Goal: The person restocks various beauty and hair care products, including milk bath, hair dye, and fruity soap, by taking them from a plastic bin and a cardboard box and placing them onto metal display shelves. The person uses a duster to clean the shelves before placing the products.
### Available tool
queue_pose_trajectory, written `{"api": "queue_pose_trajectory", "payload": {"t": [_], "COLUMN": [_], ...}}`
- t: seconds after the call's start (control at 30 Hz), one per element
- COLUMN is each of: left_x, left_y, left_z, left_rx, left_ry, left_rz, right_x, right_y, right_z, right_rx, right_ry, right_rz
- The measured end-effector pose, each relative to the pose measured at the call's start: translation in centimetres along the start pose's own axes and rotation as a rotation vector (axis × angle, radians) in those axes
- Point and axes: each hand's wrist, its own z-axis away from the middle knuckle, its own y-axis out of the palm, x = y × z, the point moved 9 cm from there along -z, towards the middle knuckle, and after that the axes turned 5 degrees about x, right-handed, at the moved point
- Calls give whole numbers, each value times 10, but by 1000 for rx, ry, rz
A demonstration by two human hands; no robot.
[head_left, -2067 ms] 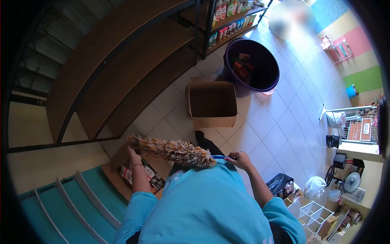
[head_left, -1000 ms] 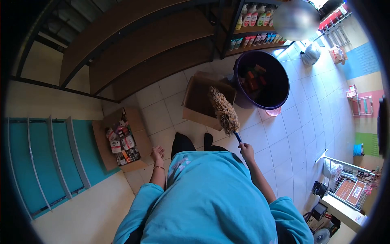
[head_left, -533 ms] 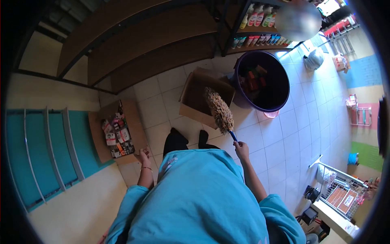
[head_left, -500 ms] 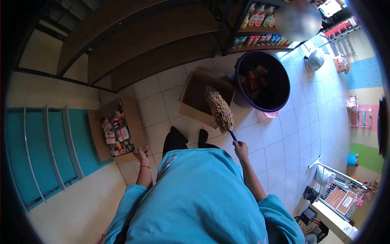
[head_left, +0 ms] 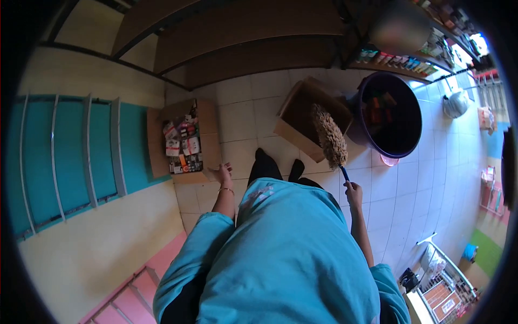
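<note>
My right hand [head_left: 353, 194] is closed around the dark blue handle of a fluffy tan duster [head_left: 330, 137]. The duster's head points forward, over the near side of an open cardboard box [head_left: 300, 142] on the floor. My left hand [head_left: 222, 173] holds nothing, fingers apart, beside the near corner of another cardboard box [head_left: 210, 135]. Inside that second box lie small packaged goods [head_left: 183, 144], several with white and red wrapping.
A large dark purple tub [head_left: 418, 129] with some red items inside stands right of the open box. Brown shelves [head_left: 253, 32] run along the front, with bottles and tubes [head_left: 396, 60] at the right. A teal panel with metal bars [head_left: 75, 151] is on the left wall.
The view has turned left, so the boxes, tub and shelves sit farther right in it. My right hand still grips the duster; my left hand stays near the filled box.
</note>
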Motion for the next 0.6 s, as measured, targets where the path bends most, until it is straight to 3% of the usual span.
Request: {"api": "queue_pose_trajectory", "payload": {"t": [0.17, 0.37, 0.6], "left_x": [38, 7, 17], "left_y": [1, -6, -8], "left_z": [-30, 6, 1], "left_rx": [102, 2, 86], "left_ry": [-56, -18, -36], "left_rz": [8, -31, -74], "right_x": [0, -4, 0], "right_y": [3, 8, 11], "right_z": [5, 9, 11], "right_rx": [26, 54, 72], "right_ry": [-8, -30, -67], "right_rz": [27, 42, 101]}}
